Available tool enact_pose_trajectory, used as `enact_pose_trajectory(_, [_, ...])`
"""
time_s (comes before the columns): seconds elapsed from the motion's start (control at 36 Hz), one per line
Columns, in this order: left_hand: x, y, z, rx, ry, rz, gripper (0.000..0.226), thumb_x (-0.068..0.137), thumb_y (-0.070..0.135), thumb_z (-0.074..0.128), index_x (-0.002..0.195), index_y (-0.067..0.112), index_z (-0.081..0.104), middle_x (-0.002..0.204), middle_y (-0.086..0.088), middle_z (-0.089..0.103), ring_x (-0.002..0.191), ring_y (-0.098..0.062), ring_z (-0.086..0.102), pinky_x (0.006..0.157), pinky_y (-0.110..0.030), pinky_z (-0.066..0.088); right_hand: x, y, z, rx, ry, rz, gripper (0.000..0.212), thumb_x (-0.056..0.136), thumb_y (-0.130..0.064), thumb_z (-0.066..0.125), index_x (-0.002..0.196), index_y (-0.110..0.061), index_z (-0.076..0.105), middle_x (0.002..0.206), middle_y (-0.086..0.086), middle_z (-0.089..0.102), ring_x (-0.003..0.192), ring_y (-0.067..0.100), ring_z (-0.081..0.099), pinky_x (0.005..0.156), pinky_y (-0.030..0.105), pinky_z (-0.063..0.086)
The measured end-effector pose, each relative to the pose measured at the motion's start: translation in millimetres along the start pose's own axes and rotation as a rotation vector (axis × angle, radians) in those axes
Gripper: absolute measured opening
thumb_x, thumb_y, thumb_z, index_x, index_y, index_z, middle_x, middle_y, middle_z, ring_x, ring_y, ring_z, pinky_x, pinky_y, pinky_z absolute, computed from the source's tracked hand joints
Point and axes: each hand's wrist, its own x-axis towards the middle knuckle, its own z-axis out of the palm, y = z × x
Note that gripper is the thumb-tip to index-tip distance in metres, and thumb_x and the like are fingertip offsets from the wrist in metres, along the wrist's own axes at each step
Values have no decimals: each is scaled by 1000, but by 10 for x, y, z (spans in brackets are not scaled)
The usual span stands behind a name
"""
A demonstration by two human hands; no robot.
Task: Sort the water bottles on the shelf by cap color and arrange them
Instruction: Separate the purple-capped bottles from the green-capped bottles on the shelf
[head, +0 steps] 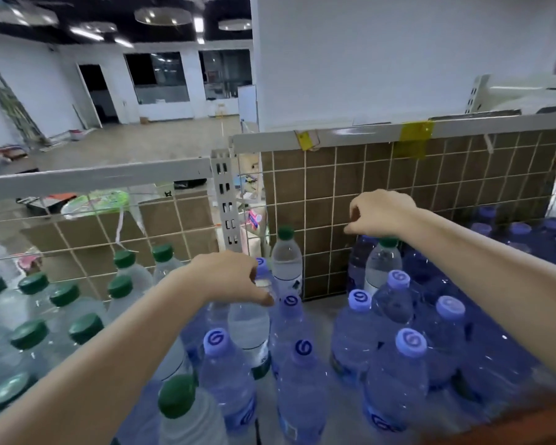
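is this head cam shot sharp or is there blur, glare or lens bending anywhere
Head view: wide-angle bending bows the white shelf rail and stretches the forearms; ceiling lights blow out as glare; the lower right corner smears into an orange-brown blur, and the blue-capped bottles at far right are soft; the left hand and right hand are slightly blurred, the middle blue caps fairly crisp.

Only a dark swirl logo resembling "G" legible, printed atop the purple caps [411, 341] between and below both hands; bottle labels [381, 420] too blurred to read
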Motion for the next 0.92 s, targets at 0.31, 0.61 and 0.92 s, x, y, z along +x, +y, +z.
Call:
enact_pose_trajectory(0.31, [107,51,130,29,-17,-24,38,81,54,62,89,19,46,78,7,49,68,-12,46,62,-29,37,13,268,287,-32,-237,209,44,87,-49,60,111,-12,62,85,2,60,77,22,62,69,29,49])
enact_pose_trajectory(0.61, [-40,-38,132,2,258,-97,32,88,52,48,92,20,45,83,2,55,79,-23,53,66,-33,39,-30,141,209,-12,-47,117,47,86,-54,61,113,-15,57,96,3,56,82,23,52,66,30,41])
enact_pose_trajectory(0.92, [-653,-63,-502,-237,724,-97,25,86,42,56,77,18,55,69,2,60,60,-18,58,56,-28,44,-196,-485,-327,117,389,-36,36,86,-52,58,95,-17,59,80,3,59,78,26,52,69,32,37])
